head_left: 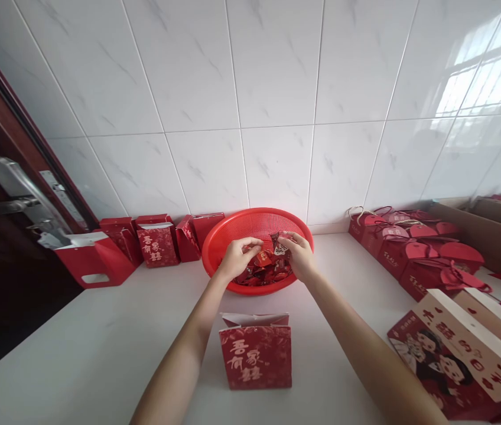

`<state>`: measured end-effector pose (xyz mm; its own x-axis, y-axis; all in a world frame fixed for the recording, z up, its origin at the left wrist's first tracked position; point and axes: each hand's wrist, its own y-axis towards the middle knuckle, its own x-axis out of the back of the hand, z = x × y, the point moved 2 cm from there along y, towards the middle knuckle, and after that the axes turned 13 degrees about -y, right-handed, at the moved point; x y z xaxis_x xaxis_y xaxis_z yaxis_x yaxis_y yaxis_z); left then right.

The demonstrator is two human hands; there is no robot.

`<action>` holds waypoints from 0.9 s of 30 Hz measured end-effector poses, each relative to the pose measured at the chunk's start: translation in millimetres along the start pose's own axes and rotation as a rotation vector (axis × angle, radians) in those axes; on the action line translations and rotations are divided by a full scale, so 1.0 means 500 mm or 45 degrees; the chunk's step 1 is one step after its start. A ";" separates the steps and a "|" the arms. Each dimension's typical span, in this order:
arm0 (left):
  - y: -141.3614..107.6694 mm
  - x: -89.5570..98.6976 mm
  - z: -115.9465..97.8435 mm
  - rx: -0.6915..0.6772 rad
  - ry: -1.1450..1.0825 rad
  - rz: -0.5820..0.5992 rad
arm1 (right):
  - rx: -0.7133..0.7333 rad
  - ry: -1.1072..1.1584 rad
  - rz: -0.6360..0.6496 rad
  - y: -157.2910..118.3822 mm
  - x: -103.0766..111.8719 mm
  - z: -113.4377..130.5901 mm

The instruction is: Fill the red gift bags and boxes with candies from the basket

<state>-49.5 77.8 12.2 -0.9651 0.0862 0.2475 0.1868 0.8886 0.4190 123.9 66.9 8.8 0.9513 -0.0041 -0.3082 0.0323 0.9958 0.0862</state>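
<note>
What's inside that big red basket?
The red basket holds a heap of small, mostly red wrapped packets. The left hand and right hand hide some; whatever lies underneath the top ones can't be seen.

Open counter (77, 336) lies at left; upright bag (257, 360) fronts the basket (226, 236)

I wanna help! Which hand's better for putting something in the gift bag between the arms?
Probably the right hand, pinching a dark wrapped packet; I can't tell whether the left hand holds one.

Daylight glare on right-hand tiles (467, 77)
</note>
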 end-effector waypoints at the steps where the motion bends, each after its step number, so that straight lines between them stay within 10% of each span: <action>1: 0.000 0.001 -0.002 -0.020 -0.025 -0.030 | -0.018 0.009 0.003 0.001 0.000 0.001; 18: -0.001 0.005 -0.005 -0.099 0.009 -0.308 | -0.043 0.121 0.091 0.011 0.009 -0.003; 27: -0.006 -0.010 0.001 -0.015 -0.138 -0.003 | -0.010 0.026 0.126 -0.003 -0.001 0.001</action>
<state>-45.5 75.0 9.5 -0.9796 0.1330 0.1507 0.1861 0.8834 0.4301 123.7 65.4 9.2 0.9431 0.0962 -0.3181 -0.0642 0.9919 0.1096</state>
